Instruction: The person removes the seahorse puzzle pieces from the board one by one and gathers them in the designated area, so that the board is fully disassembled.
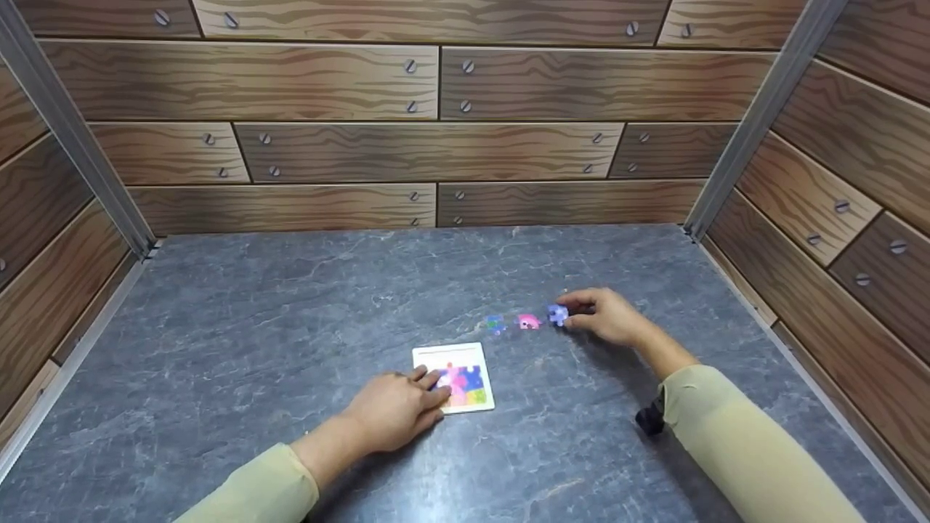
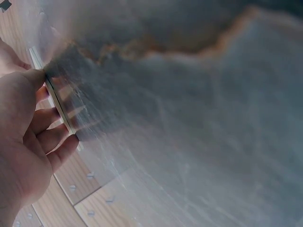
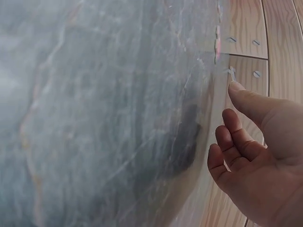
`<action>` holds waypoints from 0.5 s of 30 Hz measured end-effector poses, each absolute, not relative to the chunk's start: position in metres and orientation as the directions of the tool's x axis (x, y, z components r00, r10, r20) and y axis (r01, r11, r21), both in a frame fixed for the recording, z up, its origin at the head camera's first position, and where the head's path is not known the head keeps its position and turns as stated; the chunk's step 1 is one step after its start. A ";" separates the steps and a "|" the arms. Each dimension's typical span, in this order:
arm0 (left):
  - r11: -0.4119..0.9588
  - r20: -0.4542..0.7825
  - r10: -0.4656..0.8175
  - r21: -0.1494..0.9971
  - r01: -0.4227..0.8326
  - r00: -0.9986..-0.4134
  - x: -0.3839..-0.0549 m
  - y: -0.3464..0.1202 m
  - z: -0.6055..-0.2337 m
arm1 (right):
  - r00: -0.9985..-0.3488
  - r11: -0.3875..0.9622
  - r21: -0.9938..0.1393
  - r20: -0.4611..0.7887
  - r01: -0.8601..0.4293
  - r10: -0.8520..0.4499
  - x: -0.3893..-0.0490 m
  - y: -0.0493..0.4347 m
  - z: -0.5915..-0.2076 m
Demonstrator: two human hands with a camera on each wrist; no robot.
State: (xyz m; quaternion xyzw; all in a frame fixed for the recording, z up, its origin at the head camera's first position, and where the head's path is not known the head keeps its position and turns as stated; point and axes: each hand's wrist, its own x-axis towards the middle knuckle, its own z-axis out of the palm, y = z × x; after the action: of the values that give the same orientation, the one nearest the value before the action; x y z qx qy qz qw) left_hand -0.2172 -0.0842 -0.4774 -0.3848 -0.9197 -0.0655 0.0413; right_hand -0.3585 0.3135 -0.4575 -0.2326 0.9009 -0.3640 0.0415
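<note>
A white puzzle board [image 1: 454, 349] with several joined coloured pieces lies on the table in the head view. My left hand [image 1: 396, 410] rests on its left side, fingers spread over the pieces. The board's thin edge [image 2: 59, 101] shows beside those fingers in the left wrist view. To the right and further back, my right hand [image 1: 607, 316] pinches a blue-purple jigsaw piece [image 1: 558, 314] between thumb and fingers. Only a sliver of this jigsaw piece [image 3: 232, 74] appears past the thumb in the right wrist view.
Left of the pinched piece lie a pink jigsaw piece [image 1: 528, 322] and a blue-green jigsaw piece [image 1: 495, 324]. The grey marbled table [image 1: 290, 305] meets wood-patterned walls [image 1: 334, 149] at the back and sides. A black device [image 1: 650, 418] hangs under the right wrist.
</note>
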 end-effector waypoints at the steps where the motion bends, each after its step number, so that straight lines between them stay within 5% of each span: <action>1: 0.693 0.131 0.704 0.091 0.716 -0.698 -0.217 -0.084 -0.478 | -0.889 0.626 -0.677 0.091 -0.386 -0.449 -0.359 0.314 -0.458; 15: 0.682 0.144 0.711 0.095 0.725 -0.688 -0.217 -0.085 -0.476 | -0.875 0.630 -0.667 0.070 -0.399 -0.479 -0.363 0.322 -0.464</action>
State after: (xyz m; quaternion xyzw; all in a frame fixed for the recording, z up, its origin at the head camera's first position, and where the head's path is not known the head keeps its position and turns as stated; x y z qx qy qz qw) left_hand -0.2166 -0.0848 -0.4761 -0.3922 -0.9158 -0.0724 0.0479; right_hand -0.3626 0.3215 -0.4645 -0.2437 0.9009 -0.3545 0.0570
